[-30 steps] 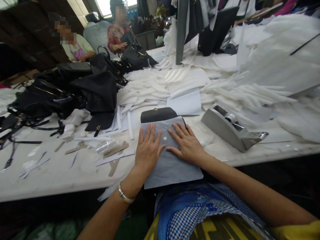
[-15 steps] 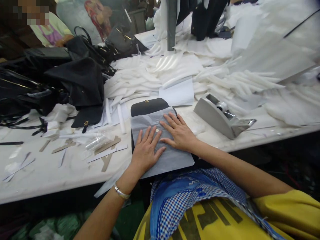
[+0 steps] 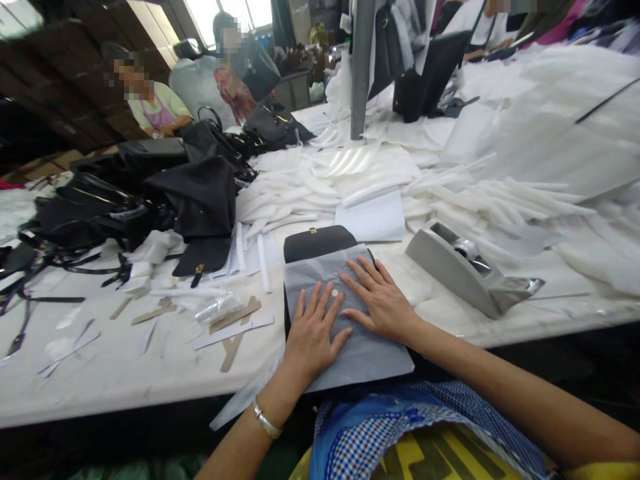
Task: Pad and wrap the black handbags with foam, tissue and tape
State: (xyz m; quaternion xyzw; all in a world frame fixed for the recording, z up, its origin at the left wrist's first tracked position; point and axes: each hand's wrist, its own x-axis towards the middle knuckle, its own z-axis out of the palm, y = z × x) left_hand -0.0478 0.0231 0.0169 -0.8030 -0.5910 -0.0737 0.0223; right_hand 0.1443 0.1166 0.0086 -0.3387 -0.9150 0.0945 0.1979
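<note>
Both your hands lie flat with fingers spread and nothing gripped: left hand (image 3: pixel 316 337), silver bracelet (image 3: pixel 267 419) at its wrist, on the middle of the thin grey sheet (image 3: pixel 370 360); right hand (image 3: pixel 383 303) on its upper right part. Sheet sits over a black bag (image 3: pixel 323 247) at the near edge of the counter (image 3: pixel 145 390), directly before you. Progress, as I judge it: sheet is laid and mostly flat over the bag's body; the flap with its gold clasp (image 3: pixel 313 231) lies uncovered beyond the sheet's far edge, and no fold or tape shows on the sheet. Whether the sheet is fixed, I cannot tell. Small pale disc (image 3: pixel 335 293) just beside the left fingertips; on the sheet or under it, unclear. Tape dispenser (image 3: pixel 460 267) stands to the right, apart from your hands. Left: card scraps (image 3: pixel 240 313) and a pile of black bags (image 3: pixel 205 193). White sheeting (image 3: pixel 285 187) heaped across the far side. Co-worker in a lilac apron (image 3: pixel 159 117) is behind the pile.
</note>
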